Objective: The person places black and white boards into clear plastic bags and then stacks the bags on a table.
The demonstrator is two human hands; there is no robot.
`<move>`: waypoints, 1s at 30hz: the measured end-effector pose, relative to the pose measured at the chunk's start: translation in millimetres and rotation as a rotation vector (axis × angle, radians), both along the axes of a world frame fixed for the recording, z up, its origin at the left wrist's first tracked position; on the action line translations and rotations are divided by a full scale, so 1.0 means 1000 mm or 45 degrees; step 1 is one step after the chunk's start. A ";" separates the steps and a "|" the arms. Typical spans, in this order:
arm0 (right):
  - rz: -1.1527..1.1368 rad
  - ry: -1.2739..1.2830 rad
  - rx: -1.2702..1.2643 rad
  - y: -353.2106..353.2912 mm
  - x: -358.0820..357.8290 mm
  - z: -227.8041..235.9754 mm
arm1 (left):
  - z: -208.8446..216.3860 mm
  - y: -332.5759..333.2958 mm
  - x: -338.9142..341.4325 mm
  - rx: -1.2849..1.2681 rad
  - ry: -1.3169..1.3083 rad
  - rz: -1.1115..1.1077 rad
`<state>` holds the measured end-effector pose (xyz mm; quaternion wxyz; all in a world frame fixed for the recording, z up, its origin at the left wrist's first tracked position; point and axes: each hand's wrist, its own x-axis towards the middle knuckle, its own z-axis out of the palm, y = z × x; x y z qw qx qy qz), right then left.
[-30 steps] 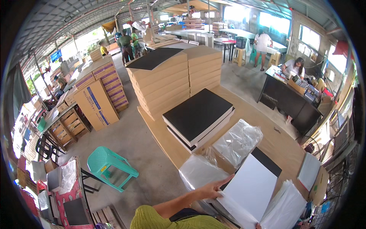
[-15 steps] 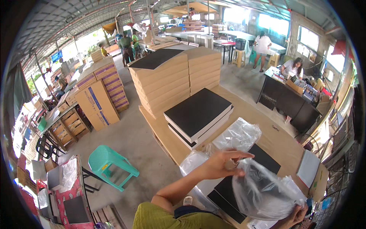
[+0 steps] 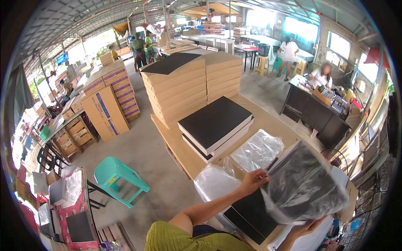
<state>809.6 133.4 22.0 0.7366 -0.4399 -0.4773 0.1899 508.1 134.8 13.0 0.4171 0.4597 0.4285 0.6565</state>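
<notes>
over the table, left arm outstretched, both hands grip a bagged board.

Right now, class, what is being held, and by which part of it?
A clear plastic bag: the left grip has it at its left edge, the right grip at its lower edge.

A head-worn fisheye looks down and forward over the nearby table — its rim probably warped.
</notes>
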 end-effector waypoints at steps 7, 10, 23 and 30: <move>0.369 -0.740 -0.188 -0.019 -0.003 0.039 | 0.018 -0.028 -0.008 0.413 0.743 0.022; 0.447 -0.953 -0.232 -0.020 0.001 0.025 | -0.020 -0.041 0.000 0.191 1.012 0.059; 0.076 -1.234 -0.890 -0.071 0.011 -0.077 | -0.087 -0.105 -0.016 -0.637 1.430 0.044; 0.146 -1.222 -0.676 -0.128 0.015 -0.087 | -0.084 -0.142 -0.026 -0.696 1.428 0.062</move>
